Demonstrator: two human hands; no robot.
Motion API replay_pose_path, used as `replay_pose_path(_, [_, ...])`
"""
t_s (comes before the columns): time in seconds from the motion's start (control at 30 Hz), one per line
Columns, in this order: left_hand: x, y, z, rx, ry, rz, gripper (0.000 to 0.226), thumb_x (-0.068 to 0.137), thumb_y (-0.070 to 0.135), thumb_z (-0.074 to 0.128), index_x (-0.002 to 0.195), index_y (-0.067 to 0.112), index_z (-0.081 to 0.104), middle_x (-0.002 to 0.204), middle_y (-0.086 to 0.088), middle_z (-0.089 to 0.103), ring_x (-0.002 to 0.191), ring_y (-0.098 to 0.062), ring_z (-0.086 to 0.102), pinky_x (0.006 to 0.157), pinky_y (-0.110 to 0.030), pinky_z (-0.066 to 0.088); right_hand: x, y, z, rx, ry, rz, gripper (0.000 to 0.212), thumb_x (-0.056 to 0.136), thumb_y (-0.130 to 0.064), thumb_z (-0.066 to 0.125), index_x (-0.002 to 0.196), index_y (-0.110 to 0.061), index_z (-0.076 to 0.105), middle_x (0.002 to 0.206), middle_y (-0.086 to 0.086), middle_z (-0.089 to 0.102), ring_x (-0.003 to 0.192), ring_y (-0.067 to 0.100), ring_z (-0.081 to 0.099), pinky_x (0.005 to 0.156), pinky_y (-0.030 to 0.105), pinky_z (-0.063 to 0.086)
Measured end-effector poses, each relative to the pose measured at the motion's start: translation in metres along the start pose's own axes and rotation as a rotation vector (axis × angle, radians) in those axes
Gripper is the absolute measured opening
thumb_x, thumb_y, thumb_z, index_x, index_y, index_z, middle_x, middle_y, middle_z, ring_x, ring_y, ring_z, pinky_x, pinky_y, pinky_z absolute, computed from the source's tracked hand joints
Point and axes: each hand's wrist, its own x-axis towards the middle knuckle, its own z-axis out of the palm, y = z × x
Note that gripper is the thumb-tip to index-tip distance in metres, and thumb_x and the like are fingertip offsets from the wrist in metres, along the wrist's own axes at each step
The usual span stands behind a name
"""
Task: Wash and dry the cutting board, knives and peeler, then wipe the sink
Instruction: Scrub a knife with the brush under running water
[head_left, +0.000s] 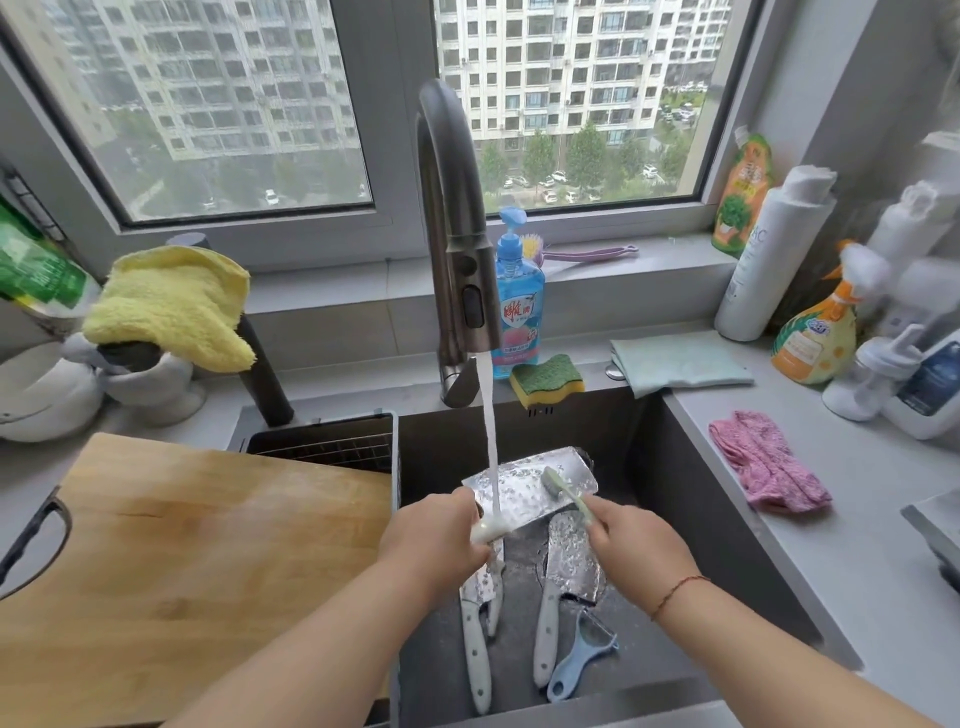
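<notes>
My left hand (434, 535) grips the white handle of a cleaver (524, 486) and holds its blade flat under the running water. My right hand (636, 551) grips a pale green brush (563, 491), its bristles on the blade. In the dark sink (675, 483) lie another cleaver (569, 564), two white-handled knives (480, 623) and a blue peeler (584, 654). The wooden cutting board (182, 561) rests on the left, over the sink's edge.
The faucet (457, 249) arches over the sink with water streaming. Blue dish soap (519, 306), a green-yellow sponge (545, 379) and a teal cloth (680, 364) sit behind. A pink cloth (769, 462) and spray bottles stand right. A yellow towel (171, 306) hangs left, a drain basket (327, 441) beneath.
</notes>
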Motion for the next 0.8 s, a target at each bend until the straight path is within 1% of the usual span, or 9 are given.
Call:
replay_pose_path(0.07, [0.0,0.0,-0.001,-0.006,0.005,-0.006,0.035,0.086,0.046,0.062,0.109,0.023,0.051,0.097,0.004,0.062,0.085,-0.019,0.057,0.065,-0.029,0.042,-0.01,-0.01,0.002,0.059,-0.049,-0.062,0.032,0.099,-0.033,0.036,0.126,-0.038,0.053,0.079,-0.007,0.063,0.074,0.014,0.059,0.057,0.03,0.043])
replay_pose_path(0.17, [0.001,0.001,-0.003,-0.026,0.009,-0.012,0.032,0.087,0.044,0.061,0.108,0.023,0.051,0.095,0.004,0.061,0.085,-0.019,0.058,0.064,-0.028,0.041,-0.029,-0.025,0.009,0.123,-0.081,-0.15,0.039,0.099,-0.036,0.036,0.137,-0.043,0.043,0.095,-0.006,0.069,0.081,0.011,0.063,0.068,0.031,0.053])
replay_pose_path(0.27, [0.0,0.0,-0.005,-0.024,0.003,-0.009,0.034,0.086,0.045,0.062,0.109,0.022,0.051,0.1,0.003,0.063,0.085,-0.019,0.058,0.065,-0.028,0.042,-0.013,-0.007,0.005,0.027,-0.02,-0.038,0.04,0.1,-0.034,0.034,0.138,-0.04,0.043,0.095,-0.006,0.067,0.078,0.013,0.059,0.063,0.03,0.046])
replay_pose_path(0.37, [-0.001,-0.001,-0.004,0.012,-0.004,-0.004,0.036,0.087,0.045,0.062,0.111,0.021,0.051,0.1,0.003,0.063,0.085,-0.019,0.058,0.065,-0.029,0.041,-0.005,0.009,-0.003,-0.033,0.005,0.093,0.039,0.1,-0.032,0.033,0.137,-0.037,0.046,0.106,-0.004,0.068,0.093,0.018,0.062,0.073,0.033,0.05])
replay_pose_path(0.53, [-0.001,0.001,-0.003,-0.014,0.001,-0.016,0.035,0.087,0.045,0.061,0.113,0.023,0.052,0.101,0.005,0.063,0.084,-0.017,0.056,0.066,-0.028,0.043,-0.036,-0.019,0.009,0.165,-0.141,-0.118,0.039,0.1,-0.034,0.039,0.137,-0.041,0.045,0.084,-0.005,0.067,0.071,0.013,0.061,0.058,0.025,0.046])
replay_pose_path(0.6, [-0.001,0.001,-0.002,-0.028,0.002,-0.022,0.035,0.087,0.045,0.061,0.113,0.023,0.052,0.102,0.006,0.063,0.085,-0.016,0.056,0.066,-0.028,0.042,-0.028,-0.012,0.005,0.161,-0.087,-0.059,0.039,0.1,-0.033,0.039,0.137,-0.04,0.046,0.083,-0.006,0.066,0.068,0.012,0.058,0.057,0.022,0.044])
replay_pose_path(0.7, [-0.002,0.0,-0.002,-0.021,0.002,-0.022,0.034,0.087,0.044,0.06,0.112,0.022,0.053,0.101,0.005,0.063,0.087,-0.017,0.058,0.066,-0.028,0.041,-0.017,0.002,-0.003,0.079,-0.01,0.09,0.04,0.1,-0.03,0.037,0.137,-0.034,0.048,0.098,-0.005,0.069,0.083,0.014,0.062,0.071,0.03,0.051])
replay_pose_path(0.73, [-0.002,0.001,-0.002,-0.015,0.002,-0.021,0.034,0.087,0.044,0.06,0.112,0.022,0.053,0.102,0.005,0.063,0.088,-0.017,0.059,0.066,-0.028,0.041,-0.019,0.0,-0.004,0.069,-0.017,0.088,0.038,0.1,-0.03,0.036,0.135,-0.033,0.05,0.098,-0.004,0.069,0.085,0.015,0.062,0.072,0.032,0.052])
replay_pose_path(0.8, [-0.002,0.001,-0.003,-0.016,0.003,-0.019,0.033,0.088,0.044,0.06,0.112,0.023,0.052,0.103,0.005,0.063,0.088,-0.017,0.058,0.065,-0.028,0.04,-0.028,-0.014,-0.002,0.104,-0.076,0.006,0.035,0.1,-0.031,0.036,0.131,-0.037,0.051,0.085,-0.005,0.068,0.075,0.013,0.061,0.064,0.03,0.048])
